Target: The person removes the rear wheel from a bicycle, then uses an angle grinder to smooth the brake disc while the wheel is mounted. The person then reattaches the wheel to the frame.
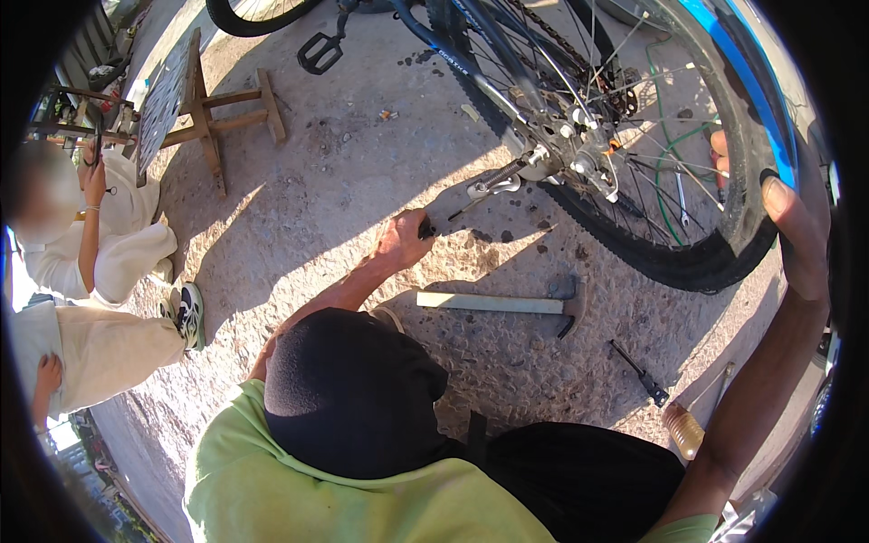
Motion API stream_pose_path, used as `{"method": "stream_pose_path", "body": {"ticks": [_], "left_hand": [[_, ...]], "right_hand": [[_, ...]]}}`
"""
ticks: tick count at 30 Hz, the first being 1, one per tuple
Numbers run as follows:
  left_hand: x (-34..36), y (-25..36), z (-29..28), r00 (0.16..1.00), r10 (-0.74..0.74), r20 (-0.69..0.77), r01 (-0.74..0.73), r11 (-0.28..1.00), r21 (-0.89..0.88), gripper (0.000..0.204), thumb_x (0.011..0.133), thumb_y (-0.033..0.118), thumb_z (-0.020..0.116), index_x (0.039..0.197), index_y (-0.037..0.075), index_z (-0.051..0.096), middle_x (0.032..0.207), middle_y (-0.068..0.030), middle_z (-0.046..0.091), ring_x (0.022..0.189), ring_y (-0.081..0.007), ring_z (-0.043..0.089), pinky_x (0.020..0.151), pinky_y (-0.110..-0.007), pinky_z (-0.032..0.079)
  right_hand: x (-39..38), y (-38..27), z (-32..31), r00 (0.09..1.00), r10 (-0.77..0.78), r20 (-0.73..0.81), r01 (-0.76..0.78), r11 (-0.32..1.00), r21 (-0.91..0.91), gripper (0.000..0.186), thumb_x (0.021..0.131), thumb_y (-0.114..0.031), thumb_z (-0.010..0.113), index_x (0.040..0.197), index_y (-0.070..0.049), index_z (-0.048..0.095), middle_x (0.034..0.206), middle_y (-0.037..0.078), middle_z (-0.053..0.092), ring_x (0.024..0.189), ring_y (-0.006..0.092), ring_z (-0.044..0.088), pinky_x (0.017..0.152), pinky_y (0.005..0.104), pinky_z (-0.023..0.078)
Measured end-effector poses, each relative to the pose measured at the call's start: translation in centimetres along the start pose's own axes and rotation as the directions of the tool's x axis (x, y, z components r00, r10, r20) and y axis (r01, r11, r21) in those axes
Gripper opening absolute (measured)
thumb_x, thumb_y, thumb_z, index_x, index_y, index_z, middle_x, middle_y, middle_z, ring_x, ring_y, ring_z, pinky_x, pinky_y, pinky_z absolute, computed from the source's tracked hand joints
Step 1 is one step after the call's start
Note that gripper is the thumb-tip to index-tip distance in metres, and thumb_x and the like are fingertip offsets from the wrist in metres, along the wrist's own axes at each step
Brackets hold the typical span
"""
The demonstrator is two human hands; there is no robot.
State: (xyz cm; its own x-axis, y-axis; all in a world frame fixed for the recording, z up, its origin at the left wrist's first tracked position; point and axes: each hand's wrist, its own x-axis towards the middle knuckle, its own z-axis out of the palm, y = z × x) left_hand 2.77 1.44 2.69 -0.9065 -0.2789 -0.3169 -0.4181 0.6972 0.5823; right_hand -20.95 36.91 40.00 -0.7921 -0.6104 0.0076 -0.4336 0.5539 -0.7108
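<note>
- Left hand (405,239): clenched round the dark handle of a slim tool (427,227), low over the ground, its thin shaft pointing at the spring (503,174) under the wheel hub (579,156).
- Right hand (797,237): clasped over the tyre (665,258) at the right of the wheel, thumb on the outer tread; fingertips seem to show through the spokes.
- Bicycle: stands at the top of the view, rear wheel nearest, pedal (319,52) further back.
- Risk, slip: the thin shaft could skid off the coiled spring and jab the hub or the spokes, since the point of contact is small and the metal smooth.
- Risk, roll: the wheel might turn if the hold on the tyre loosens, drawing the fingers into the spokes.
- Risk, underfoot: loose tools lie near the knees and could be knelt on or kicked.
- Hammer (498,303): pale, flat-sided wooden handle, dark metal head, flat on the ground between hand and tyre.
- Small dark tool (639,372): thin, angled, matt; kind not clear.
- Screwdriver (684,431): ribbed amber handle, glossy.
- Tyre: black knobbly rubber; blue rim above; thin bright spokes.
- Ground (344,181): rough, pebbled concrete, sunlit.
- Wooden stand (210,118): weathered, cross-braced, well apart.
- Seated person (109,244): pale clothing, far left.
</note>
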Motion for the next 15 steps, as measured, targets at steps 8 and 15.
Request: {"method": "stream_pose_path", "body": {"ticks": [8,15], "left_hand": [[-0.1,-0.8,0.4,0.998,0.038,-0.048,-0.039,0.999,-0.012,0.035,0.085,0.024,0.074,0.107,-0.002,0.069,0.102,-0.0253,0.071,0.099,-0.0426,0.07,0.087,-0.05,0.055],[-0.4,-0.1,-0.1,1.0,-0.022,0.018,0.023,1.0,-0.021,0.045,0.085,0.026,0.075,0.119,-0.002,0.068,0.114,-0.0256,0.071,0.107,-0.0413,0.07,0.093,-0.048,0.055]], "right_hand": [[-0.4,0.2,0.5,0.996,-0.062,-0.057,0.058,0.996,-0.066,0.089,0.078,-0.047,0.071,0.15,0.003,0.053,0.125,0.022,0.074,0.117,0.0296,0.071,0.108,0.0428,0.05],[-1.4,-1.4,2.0,0.999,-0.003,-0.034,0.003,1.0,0.003,0.089,0.078,-0.046,0.074,0.149,0.003,0.053,0.124,0.022,0.074,0.115,0.0288,0.072,0.103,0.0426,0.053]]}}
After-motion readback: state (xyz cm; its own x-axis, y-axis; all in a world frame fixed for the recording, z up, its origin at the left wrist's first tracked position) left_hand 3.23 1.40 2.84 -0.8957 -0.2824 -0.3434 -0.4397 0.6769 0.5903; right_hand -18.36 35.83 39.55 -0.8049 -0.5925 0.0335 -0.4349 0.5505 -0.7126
